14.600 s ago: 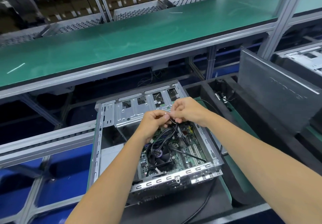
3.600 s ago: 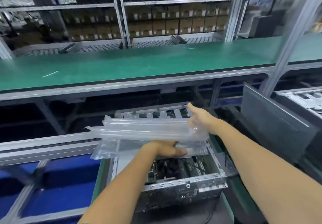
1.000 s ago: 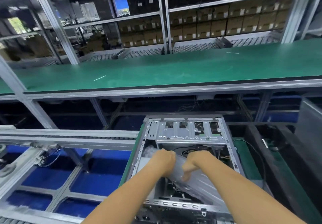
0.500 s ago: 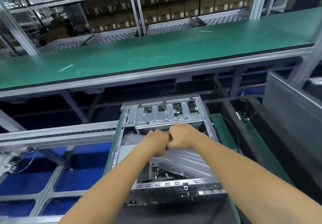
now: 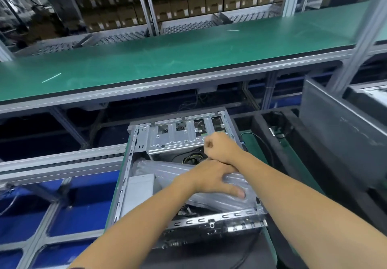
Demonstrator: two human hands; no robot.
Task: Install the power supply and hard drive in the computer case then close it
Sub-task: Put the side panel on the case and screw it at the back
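Green bench top (image 5: 188,59), silver case (image 5: 125,185)

**Two-level assembly bench with an open computer case on the lower level**

An open computer case (image 5: 188,185) lies on its side on a dark pad (image 5: 209,256) at the lower level's near edge. To its right, a grey panel (image 5: 339,149) stands tilted in a black foam tray (image 5: 291,164). Behind and above runs a long green worktop (image 5: 167,59), where a thin white strip (image 5: 51,77) lies toward its left end.
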